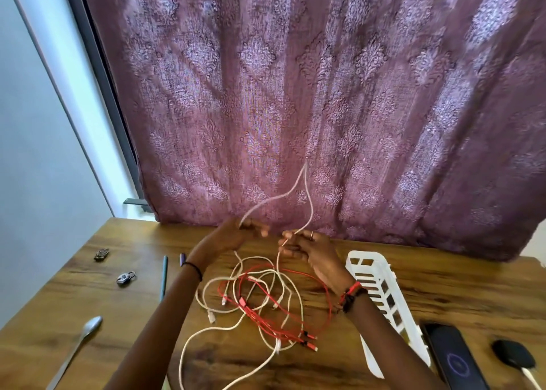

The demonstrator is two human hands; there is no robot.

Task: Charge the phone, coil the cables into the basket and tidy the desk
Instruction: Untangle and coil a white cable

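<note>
**White Cable Loop Held Above the Tangle, Basket to the Right**

Both hands were raised near the desk's (443, 298) far edge. The left hand (233, 236) pinched one leg of a white cable (307, 188); the right hand (307, 248) pinched the other leg. The loop between them stood upright against the curtain (325, 94). The cable's remainder fell into the tangle of white and red cables (266, 304) directly below. The basket (381, 295) lay just right of the right wrist, long axis running far-to-near, so the right hand was judged nearer for depositing the coil.
</note>
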